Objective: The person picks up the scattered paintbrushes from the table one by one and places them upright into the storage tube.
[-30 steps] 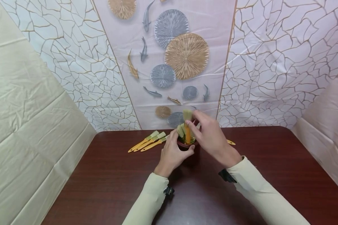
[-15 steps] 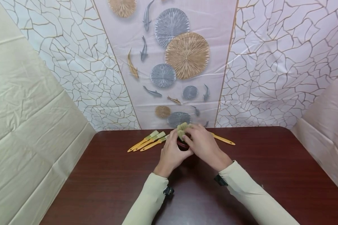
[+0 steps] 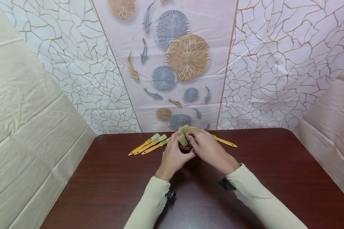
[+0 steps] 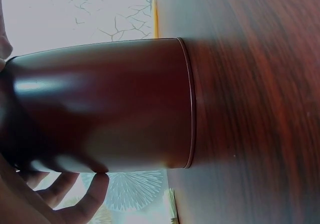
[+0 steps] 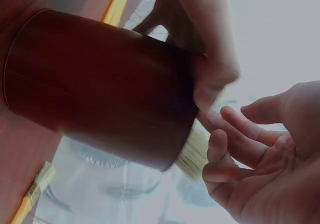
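My left hand (image 3: 172, 157) wraps around the upper part of a dark red-brown cylindrical holder (image 4: 110, 103), which stands upright on the table. Several paintbrushes (image 3: 183, 139) stick out of it, pale bristles up; their handles are hidden inside. Over the right side of the rim, my right hand (image 3: 210, 149) has its bent fingers at the bristles. In the right wrist view its thumb stands apart from the bent fingers (image 5: 218, 144), with nothing visible gripped between them. Brush bristles (image 5: 194, 154) show just beyond those fingers.
Several yellow-handled paintbrushes (image 3: 149, 144) lie side by side left of the holder. Another yellow-handled brush (image 3: 225, 141) lies to the right, partly behind my right hand. The dark wooden table (image 3: 109, 190) ends at a patterned cloth wall (image 3: 186, 60) behind.
A second ago my right hand held a brush upright above the holder. The hand has since come down to the rim, and that brush's bristles now sit low among the others. My left hand stays in place.
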Motion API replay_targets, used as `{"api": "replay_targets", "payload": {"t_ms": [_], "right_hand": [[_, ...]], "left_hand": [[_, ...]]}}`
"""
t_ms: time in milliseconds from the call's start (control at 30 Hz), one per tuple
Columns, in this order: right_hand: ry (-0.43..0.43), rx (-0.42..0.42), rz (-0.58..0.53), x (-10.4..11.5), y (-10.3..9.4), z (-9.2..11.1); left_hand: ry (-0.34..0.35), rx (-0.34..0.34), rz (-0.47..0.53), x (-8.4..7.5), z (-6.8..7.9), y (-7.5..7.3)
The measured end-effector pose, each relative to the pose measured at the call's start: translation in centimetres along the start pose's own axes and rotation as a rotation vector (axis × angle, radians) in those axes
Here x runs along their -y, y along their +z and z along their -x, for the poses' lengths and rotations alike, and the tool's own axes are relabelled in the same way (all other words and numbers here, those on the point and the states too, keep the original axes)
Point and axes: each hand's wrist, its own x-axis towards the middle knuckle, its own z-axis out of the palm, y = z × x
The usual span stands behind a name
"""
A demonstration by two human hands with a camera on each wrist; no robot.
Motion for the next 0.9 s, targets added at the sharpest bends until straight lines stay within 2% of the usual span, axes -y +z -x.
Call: {"api": "replay_targets", "payload": {"t_ms": [267,467,600,900], "right_hand": [[-0.02,-0.083,-0.072,-2.2,-3.4,0.9],[0.08,-0.034,-0.072,-5.8,-5.3,0.3],[0.127,0.023,-0.063,-8.8,-4.7,-0.5],[0.257,0.182,0.003,-15.2,-1.2,-2.0]], "left_hand": [[-0.002,0.004,0.015,-0.1,0.0,0.0],[-0.011,0.0,-0.016,0.0,0.0,-0.1],[0.003,0.012,-0.035,0.1,0.0,-0.3],[0.023,0.034,-0.067,0.2,0.0,-0.4]]}}
